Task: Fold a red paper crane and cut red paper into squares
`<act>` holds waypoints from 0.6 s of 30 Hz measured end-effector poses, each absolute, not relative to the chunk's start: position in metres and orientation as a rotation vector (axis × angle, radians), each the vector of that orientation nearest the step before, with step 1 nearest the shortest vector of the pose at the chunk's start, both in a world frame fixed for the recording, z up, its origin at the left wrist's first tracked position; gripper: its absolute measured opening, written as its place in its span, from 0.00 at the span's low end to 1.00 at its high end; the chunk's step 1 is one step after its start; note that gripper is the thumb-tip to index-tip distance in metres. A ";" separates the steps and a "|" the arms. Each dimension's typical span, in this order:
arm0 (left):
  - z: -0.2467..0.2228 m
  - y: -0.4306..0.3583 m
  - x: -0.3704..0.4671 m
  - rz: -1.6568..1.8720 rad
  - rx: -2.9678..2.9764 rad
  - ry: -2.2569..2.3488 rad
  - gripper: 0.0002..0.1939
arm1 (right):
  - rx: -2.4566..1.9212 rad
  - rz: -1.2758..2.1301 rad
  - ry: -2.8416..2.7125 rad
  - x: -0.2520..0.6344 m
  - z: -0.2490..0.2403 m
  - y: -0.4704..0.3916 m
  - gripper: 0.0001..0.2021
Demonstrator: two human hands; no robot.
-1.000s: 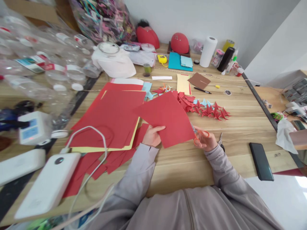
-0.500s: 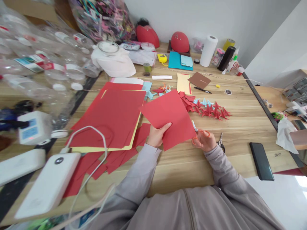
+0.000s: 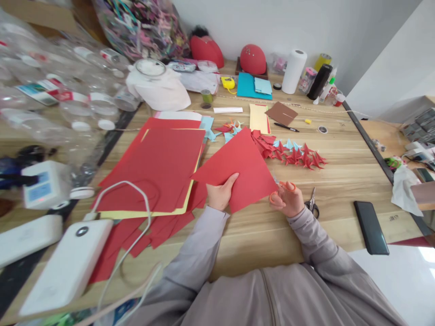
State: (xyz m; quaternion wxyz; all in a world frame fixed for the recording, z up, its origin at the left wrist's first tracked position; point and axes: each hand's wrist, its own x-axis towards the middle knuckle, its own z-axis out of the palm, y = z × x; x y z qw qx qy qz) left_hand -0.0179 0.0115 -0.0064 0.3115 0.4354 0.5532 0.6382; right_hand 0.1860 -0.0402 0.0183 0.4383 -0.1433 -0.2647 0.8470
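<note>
My left hand point(image 3: 220, 192) grips a red sheet of paper point(image 3: 243, 170) by its lower left side, thumb on top and the other fingers under it. My right hand point(image 3: 288, 199) has its fingers in the orange handles of a pair of scissors point(image 3: 283, 184). The scissors' blades are at the sheet's right corner, mostly hidden by the paper. Left of the sheet lies a stack of large red paper point(image 3: 156, 167) with a yellow sheet beneath. Folded red paper cranes point(image 3: 299, 156), with a few light blue ones, lie behind the sheet's right side.
Dark-handled scissors point(image 3: 311, 203) and a black phone point(image 3: 371, 227) lie to the right. Red paper strips point(image 3: 136, 240) and a white power bank point(image 3: 68, 267) with a cable are at left front. Plastic bottles point(image 3: 74, 104) crowd the far left. A paper roll point(image 3: 294, 72) stands at the back.
The red sheet has turned slightly, its left corner now lower and further left. The scissors' blades, in plain view before, are now mostly behind the sheet's right corner.
</note>
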 end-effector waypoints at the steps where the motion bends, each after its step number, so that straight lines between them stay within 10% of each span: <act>1: -0.006 0.011 -0.018 1.687 1.155 1.456 0.25 | -0.347 2.100 -0.648 0.184 0.018 -0.041 0.14; 18: 0.007 0.014 -0.016 1.737 0.794 1.269 0.27 | -0.262 2.079 -0.625 0.196 0.022 -0.037 0.20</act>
